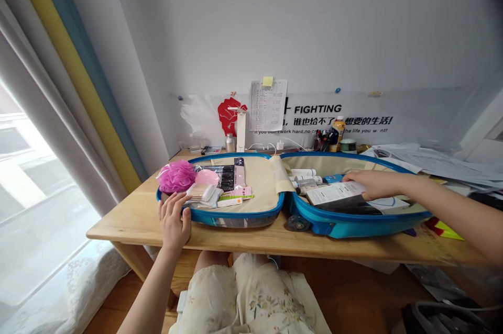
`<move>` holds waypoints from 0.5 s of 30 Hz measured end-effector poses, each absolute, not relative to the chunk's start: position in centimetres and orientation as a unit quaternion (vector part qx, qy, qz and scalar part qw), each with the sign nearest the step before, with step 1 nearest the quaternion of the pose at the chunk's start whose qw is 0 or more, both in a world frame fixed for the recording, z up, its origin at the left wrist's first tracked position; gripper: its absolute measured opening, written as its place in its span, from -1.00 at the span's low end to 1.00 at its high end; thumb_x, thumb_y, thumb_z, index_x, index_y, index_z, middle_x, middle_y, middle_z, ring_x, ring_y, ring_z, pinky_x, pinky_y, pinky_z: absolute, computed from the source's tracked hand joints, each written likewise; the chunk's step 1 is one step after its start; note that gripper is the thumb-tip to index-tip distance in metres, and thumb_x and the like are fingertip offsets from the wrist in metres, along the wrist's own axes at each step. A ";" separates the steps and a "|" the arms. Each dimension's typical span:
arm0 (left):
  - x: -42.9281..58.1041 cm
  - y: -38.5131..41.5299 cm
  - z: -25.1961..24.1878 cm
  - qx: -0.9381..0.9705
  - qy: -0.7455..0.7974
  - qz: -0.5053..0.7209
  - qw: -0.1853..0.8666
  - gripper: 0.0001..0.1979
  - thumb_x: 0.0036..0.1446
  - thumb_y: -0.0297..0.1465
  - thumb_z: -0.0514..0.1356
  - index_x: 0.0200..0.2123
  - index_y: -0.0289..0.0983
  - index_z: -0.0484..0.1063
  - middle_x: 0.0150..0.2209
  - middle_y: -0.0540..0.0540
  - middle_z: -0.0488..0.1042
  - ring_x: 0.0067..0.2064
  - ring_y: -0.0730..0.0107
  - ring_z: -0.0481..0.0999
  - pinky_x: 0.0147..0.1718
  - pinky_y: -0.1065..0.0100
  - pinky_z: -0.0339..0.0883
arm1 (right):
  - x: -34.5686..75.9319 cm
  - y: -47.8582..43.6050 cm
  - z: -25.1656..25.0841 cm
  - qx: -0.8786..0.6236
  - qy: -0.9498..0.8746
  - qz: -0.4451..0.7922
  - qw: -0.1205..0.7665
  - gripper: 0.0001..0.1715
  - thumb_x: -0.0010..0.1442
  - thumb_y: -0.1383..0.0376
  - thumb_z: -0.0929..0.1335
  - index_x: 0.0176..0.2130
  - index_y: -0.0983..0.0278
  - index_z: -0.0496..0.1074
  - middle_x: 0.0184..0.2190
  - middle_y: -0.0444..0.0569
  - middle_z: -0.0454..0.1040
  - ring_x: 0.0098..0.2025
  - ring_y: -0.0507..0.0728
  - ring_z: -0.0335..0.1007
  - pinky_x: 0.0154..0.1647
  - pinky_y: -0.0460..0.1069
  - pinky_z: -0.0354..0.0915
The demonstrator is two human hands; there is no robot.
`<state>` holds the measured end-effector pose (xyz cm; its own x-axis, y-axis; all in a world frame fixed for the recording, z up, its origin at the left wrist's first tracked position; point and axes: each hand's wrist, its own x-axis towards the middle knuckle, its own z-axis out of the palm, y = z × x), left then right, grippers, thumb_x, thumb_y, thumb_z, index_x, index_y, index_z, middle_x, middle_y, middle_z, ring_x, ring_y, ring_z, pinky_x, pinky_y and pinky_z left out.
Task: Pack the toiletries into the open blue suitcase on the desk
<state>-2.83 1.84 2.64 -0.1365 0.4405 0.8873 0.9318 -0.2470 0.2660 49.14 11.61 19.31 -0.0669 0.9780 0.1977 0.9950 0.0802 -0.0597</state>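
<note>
A blue suitcase [236,217] lies open flat on a wooden desk [129,219]. My left hand [174,219] rests on the front left rim of the left half, fingers apart, holding nothing. Close to it lie a pink bath pouf [176,176], a pack of cotton swabs [200,191] and several small toiletry packets. My right hand [373,184] reaches into the right half and lies flat on a white printed box [334,192], fingers stretched out. Behind that box are white tubes and bottles [304,174] and a small blue item.
At the back of the desk stand a white lamp [240,132], a metal can, a pen holder, a yellow bottle [338,132] and a jar. Loose papers [432,161] pile at the right. A window with curtains [58,114] is on the left. A wall banner hangs behind.
</note>
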 end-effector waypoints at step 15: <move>-2.7 1.9 2.6 -0.603 -0.576 -0.501 0.232 -0.57 0.37 -0.19 -0.11 -0.07 -0.22 0.50 0.01 -0.24 0.52 0.16 0.08 0.38 0.30 0.03 -0.11 | 43.9 13.3 27.3 -0.623 -0.779 0.053 0.033 -0.31 0.09 0.47 0.29 0.23 0.39 0.33 -0.05 0.23 0.54 -0.33 -0.04 0.45 -0.27 -0.05 0.16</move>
<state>-2.71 1.89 2.64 -0.1659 0.4610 0.8717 0.9269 -0.2290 0.2974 43.85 13.27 27.35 -0.2206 0.9753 -0.0143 0.9683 0.2173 -0.1230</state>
